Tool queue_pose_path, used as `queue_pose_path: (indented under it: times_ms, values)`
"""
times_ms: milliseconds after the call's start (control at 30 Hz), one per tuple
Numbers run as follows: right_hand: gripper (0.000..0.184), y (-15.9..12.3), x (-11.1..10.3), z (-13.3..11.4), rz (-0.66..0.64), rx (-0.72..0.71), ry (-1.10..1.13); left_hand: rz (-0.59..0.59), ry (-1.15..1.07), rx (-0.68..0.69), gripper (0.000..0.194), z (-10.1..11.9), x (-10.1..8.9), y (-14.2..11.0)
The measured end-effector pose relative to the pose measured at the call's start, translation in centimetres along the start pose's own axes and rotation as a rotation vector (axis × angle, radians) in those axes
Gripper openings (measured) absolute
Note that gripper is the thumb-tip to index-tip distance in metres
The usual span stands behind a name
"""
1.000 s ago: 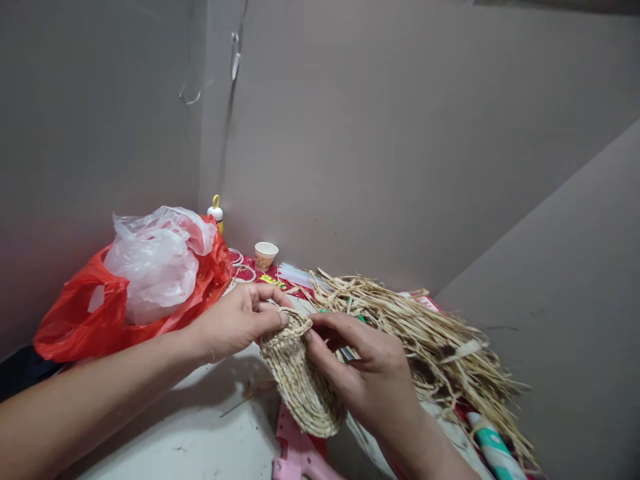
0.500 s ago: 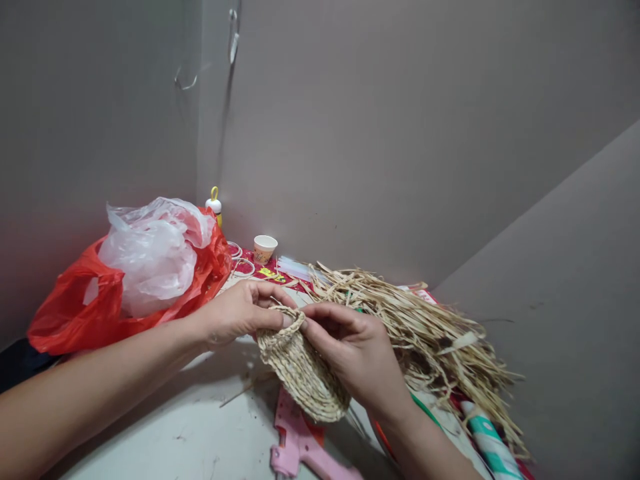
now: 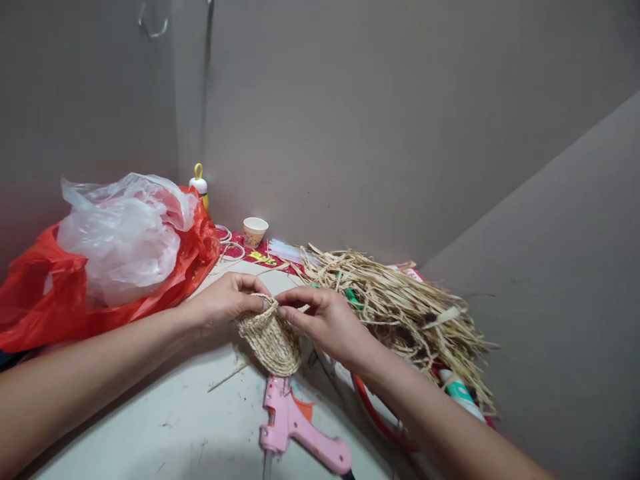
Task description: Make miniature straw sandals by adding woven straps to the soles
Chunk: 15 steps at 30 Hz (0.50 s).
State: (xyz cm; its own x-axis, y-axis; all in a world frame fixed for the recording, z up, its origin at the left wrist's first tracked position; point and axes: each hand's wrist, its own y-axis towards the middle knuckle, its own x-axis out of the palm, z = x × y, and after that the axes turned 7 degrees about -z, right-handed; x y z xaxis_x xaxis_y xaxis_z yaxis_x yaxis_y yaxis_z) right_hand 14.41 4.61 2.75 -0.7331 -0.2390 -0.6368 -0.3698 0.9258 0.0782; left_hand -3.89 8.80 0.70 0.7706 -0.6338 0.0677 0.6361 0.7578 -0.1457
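A small woven straw slipper-like piece [image 3: 275,343] hangs tilted between my hands over the white table [image 3: 165,407]. My left hand [image 3: 227,298] pinches its upper rim from the left, thumb in front. My right hand [image 3: 320,317] has thumb and forefinger closed on the same rim at the right. Its fingertips partly hide the edge there. Just below the woven piece lies a pink glue gun [image 3: 283,413] with an orange trigger, touched by neither hand.
A heap of dry straw [image 3: 415,307] spreads at the right. A red plastic bag [image 3: 40,287] with clear plastic [image 3: 120,240] stands at the left. Behind are a paper cup [image 3: 255,231], glue sticks [image 3: 287,251] and a yellow-topped bottle [image 3: 199,183]. A green-and-white roll [image 3: 460,393] lies front right.
Both hands and the woven piece have shifted left and slightly up in view, still gripping its rim. The view has tilted down, and more of the glue gun shows.
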Motion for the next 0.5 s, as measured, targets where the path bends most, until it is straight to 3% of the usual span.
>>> queue_pose_path:
  times_ms: [133,200,367,433,500]
  values:
    - [0.024,-0.4,-0.6,0.8,0.154,-0.019,-0.256,0.083,-0.023,0.054,0.012,0.2,-0.2,0.1]
    - [0.016,-1.3,-1.0,0.6,0.172,0.030,-0.302,0.172,-0.024,0.149,0.015,0.5,-0.4,0.1]
    - [0.009,-6.2,-0.6,-1.7,-0.224,0.214,-0.476,0.348,0.087,0.409,0.018,0.4,-1.0,0.2]
    - [0.017,-8.2,0.4,-2.2,-0.292,0.283,-0.536,0.368,0.131,0.443,0.014,0.2,-0.9,0.3]
    - [0.021,-9.5,1.7,-1.6,-0.299,0.205,-0.569,0.373,0.171,0.463,0.011,0.1,-0.8,0.2]
